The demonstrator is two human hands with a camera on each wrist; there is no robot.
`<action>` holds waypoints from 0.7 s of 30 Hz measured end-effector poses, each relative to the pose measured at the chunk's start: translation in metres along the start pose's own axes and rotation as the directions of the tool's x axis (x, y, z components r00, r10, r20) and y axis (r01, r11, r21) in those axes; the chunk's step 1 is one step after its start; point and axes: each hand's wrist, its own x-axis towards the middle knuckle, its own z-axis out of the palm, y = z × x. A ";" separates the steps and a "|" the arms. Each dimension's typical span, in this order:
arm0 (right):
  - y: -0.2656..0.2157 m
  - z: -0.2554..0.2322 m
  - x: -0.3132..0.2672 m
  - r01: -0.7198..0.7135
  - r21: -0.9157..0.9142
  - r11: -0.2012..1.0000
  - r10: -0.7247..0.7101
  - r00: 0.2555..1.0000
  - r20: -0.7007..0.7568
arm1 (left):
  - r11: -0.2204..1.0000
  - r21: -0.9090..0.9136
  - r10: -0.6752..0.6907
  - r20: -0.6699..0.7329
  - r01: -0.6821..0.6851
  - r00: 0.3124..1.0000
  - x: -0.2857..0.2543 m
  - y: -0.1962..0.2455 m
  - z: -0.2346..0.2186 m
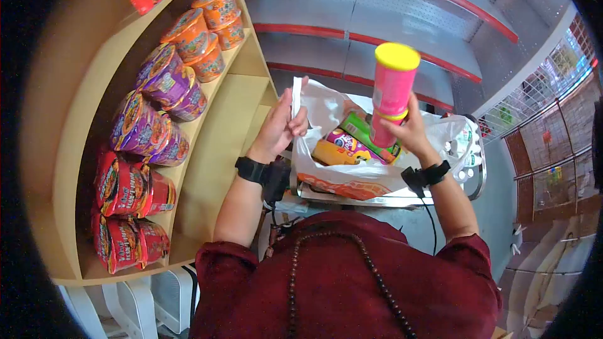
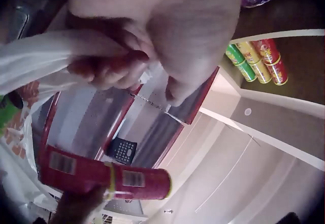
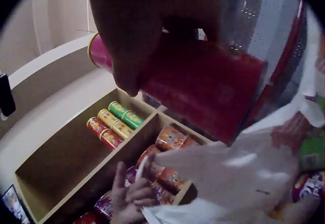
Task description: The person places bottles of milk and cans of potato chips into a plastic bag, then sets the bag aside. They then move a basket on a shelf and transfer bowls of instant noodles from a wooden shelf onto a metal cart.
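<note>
The left hand [image 1: 274,127] holds one white handle [image 1: 296,97] of the plastic bag [image 1: 396,177] in curled fingers; should that grip slacken, the mouth could sag over the packs [image 1: 342,152] inside. To its right, the right hand [image 1: 416,135] wraps the lower part of two end-to-end pink canisters [image 1: 394,88] above the bag, so a low grip or a knock could tip the top one loose.
</note>
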 end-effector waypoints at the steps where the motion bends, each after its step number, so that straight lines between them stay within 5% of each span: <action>1: 0.007 -0.001 -0.008 0.002 -0.017 1.000 -0.002 0.999 0.037 | 1.000 0.000 -0.006 0.000 0.006 1.000 0.003 0.003 0.008; 5: 0.019 -0.006 -0.031 -0.135 -0.074 0.988 0.143 0.981 0.131 | 0.997 0.083 -0.011 0.063 0.006 0.998 0.012 0.007 0.026; 9: 0.061 -0.005 -0.043 0.044 -0.256 0.966 0.039 0.949 0.312 | 0.986 0.164 -0.009 0.076 -0.004 0.997 0.012 0.001 0.036; 11: 0.069 -0.005 -0.044 -0.045 -0.429 0.902 0.254 0.859 0.444 | 0.983 0.184 0.006 0.072 -0.019 0.997 0.013 -0.002 0.037; 16: 0.068 0.000 -0.039 -0.111 -0.371 0.922 0.272 0.868 0.415 | 0.989 0.149 0.011 0.040 -0.017 0.999 0.008 -0.004 0.038; 19: 0.053 -0.006 -0.024 0.056 -0.422 0.905 0.185 0.841 0.508 | 0.987 0.163 -0.006 0.033 0.001 0.999 0.001 0.003 0.034; 21: 0.032 -0.007 -0.009 -0.014 -0.578 0.816 0.405 0.727 0.554 | 0.985 0.171 0.014 0.015 -0.016 1.000 -0.004 0.001 0.026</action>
